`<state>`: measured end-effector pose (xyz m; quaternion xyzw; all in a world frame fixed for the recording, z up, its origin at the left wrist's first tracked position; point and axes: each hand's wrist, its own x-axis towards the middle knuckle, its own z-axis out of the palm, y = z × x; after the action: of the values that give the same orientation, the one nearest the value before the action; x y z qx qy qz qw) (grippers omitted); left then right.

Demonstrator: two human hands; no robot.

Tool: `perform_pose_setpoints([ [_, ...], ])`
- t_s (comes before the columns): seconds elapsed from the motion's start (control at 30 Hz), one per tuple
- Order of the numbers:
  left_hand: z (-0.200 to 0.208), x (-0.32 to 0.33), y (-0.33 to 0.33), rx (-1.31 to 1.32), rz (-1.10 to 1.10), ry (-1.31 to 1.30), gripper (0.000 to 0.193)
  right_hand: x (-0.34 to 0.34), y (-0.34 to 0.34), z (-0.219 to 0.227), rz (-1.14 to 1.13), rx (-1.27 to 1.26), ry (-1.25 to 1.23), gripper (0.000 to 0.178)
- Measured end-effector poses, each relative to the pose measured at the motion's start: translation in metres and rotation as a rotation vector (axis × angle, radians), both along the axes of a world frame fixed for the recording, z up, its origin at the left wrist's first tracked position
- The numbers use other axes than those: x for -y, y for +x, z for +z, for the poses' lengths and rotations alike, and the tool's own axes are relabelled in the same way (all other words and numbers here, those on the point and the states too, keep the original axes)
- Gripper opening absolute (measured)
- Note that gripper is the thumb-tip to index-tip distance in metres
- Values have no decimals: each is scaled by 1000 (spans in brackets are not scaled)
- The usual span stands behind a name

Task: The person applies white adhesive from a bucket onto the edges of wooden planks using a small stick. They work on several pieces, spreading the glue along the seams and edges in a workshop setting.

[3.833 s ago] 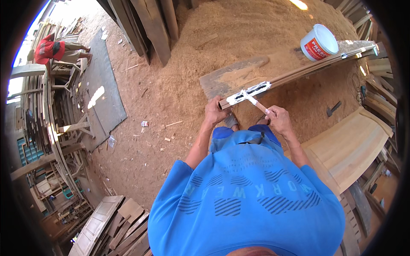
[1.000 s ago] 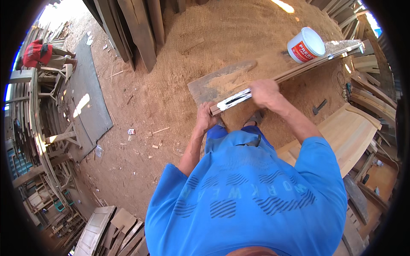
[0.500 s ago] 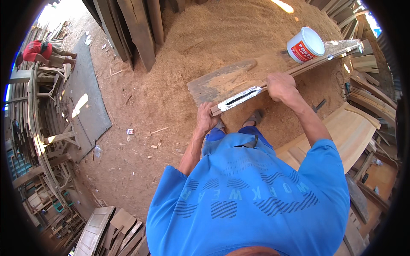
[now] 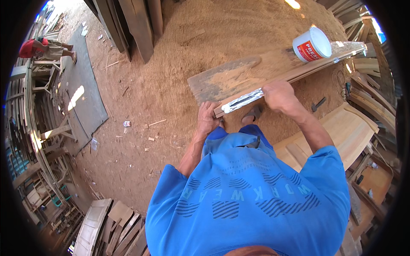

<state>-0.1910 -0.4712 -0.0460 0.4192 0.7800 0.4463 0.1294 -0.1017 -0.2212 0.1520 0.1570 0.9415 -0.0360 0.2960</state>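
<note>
A long wooden piece [image 4: 294, 77] slants across in front of me, its near end toward my left hand. Around a dark narrow slot [image 4: 244, 100] in its edge lies a streaky white paste [image 4: 232, 105]. The fingers of my left hand [image 4: 208, 116] are wrapped round the near end. My right hand [image 4: 279, 96] is closed at the right end of the white patch, above the wood; whatever its fingers hold is hidden. A white bucket [image 4: 314, 45] with a red label stands farther along, on the wide board [image 4: 226, 81] behind the wooden piece.
Sawdust [image 4: 205, 42] covers the ground. Pale panels [image 4: 337, 132] lie at my right, near a dark tool [image 4: 318, 104]. Planks [image 4: 136, 30] stand upright at the far left of the board. A person in red [image 4: 32, 48] bends at the timber stacks on the left.
My right hand has shifted a little nearer and toward the white patch, which now looks more streaked. My left hand keeps its hold on the end. The view has turned slightly.
</note>
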Motion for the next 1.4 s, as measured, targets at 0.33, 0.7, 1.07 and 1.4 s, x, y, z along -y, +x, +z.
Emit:
perform_pose_setpoints([
  [0.33, -8, -2, -3, 22, -11, -31, 47, -9, 0, 5, 5, 17, 16, 14],
  [0.7, -11, 0, -5, 37, 0, -64, 43, -17, -5, 7, -120, 114, 84, 16],
  [1.07, -13, -1, -9, 28, -27, -149, 44, -11, 3, 4, -230, 23, 159, 16],
  [1.4, -13, -3, -11, 81, -51, -182, 43, 1, -9, 4, -206, 102, 166, 18],
])
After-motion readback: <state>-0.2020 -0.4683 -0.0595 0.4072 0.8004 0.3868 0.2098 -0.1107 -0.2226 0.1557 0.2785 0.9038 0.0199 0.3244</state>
